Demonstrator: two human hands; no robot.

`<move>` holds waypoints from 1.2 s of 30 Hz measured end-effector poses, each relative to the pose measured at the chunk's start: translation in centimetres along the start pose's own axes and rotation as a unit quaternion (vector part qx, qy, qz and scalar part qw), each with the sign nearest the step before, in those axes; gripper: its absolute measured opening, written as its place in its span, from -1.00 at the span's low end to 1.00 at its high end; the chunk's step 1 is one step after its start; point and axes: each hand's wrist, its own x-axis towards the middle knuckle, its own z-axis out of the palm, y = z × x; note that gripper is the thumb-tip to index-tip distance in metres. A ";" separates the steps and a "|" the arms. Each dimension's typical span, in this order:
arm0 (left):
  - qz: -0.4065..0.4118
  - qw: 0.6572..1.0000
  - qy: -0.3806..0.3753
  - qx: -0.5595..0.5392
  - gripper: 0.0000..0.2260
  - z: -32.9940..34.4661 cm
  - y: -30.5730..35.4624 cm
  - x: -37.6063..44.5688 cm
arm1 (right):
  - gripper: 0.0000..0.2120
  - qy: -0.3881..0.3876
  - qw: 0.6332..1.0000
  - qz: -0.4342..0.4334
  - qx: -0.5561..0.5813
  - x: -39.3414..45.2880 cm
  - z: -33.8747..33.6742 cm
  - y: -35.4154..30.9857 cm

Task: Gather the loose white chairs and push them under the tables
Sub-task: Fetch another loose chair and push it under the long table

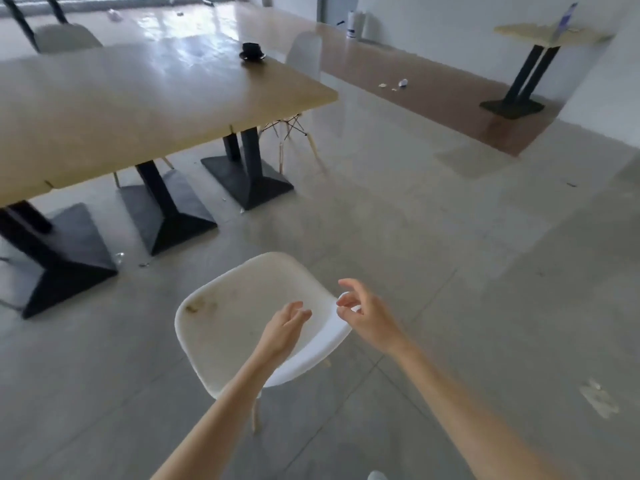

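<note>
The grey floor (415, 237) fills most of the frame, bare but for scattered scraps of litter. Across the upper left runs the long wooden tabletop (138, 105), carried on black pedestal bases (246, 181); a dark cup on a saucer (252, 51) sits near its far edge. At its far right corner a white chair (304, 60) stands tucked against the tabletop, and another chair back (65, 38) shows at the upper left, so that side looks already tidied. A small side table (550, 34) stands in the upper right by the wall.

At lower centre is the loose white chair (256, 320), well apart from the tabletop on open floor, its seat facing up with a brownish smudge on it. It likely waits to be pushed toward the tabletop.

Both hands hover over the chair's right side, holding nothing. The left hand (285, 329) is loosely spread above the seat, fingers relaxed. The right hand (363, 313) is half curled at the shell's rim, fingertips just beside or perhaps touching the edge; I judge a grasp on the chair is about to be taken.
</note>
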 end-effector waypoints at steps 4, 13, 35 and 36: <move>-0.028 0.998 0.053 0.008 -0.56 2.0 0.1 -1.8 | -0.56 -0.119 0.987 -0.056 -0.090 1.2 -1.3 2.1; -0.041 0.960 0.039 0.273 -0.52 5.2 -2.7 -2.8 | -0.54 -0.286 0.867 -0.235 -0.335 2.9 1.3 4.4; -0.032 0.867 0.144 0.477 -0.78 6.4 -4.6 3.3 | -0.80 -0.269 0.744 -0.381 -0.478 9.0 4.0 5.9; -0.030 0.868 0.143 0.475 -0.74 6.3 -4.8 3.8 | -0.77 -0.276 0.744 -0.385 -0.470 9.5 4.2 5.8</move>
